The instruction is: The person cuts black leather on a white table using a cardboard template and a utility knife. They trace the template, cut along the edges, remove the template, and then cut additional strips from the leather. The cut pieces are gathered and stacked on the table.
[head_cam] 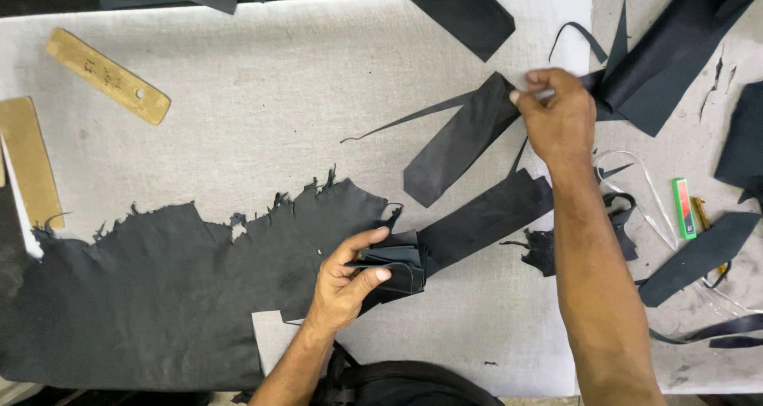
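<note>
Down by my tummy sits something dark and round (397, 386). Just above it, my left hand (346, 283) pinches a little stack of folded black pieces (397, 267); my thumb is on top and my fingers are underneath. Beside it lies a big black sheet with a ragged edge (159, 295). Farther up, my right hand (556, 120) is closed on the end of a long black strip (457, 143) flat on the grey table (238, 120). Two wooden rulers (107, 76) lie far left.

Matt black leather (159, 295), wooden ruler (107, 75)
</note>
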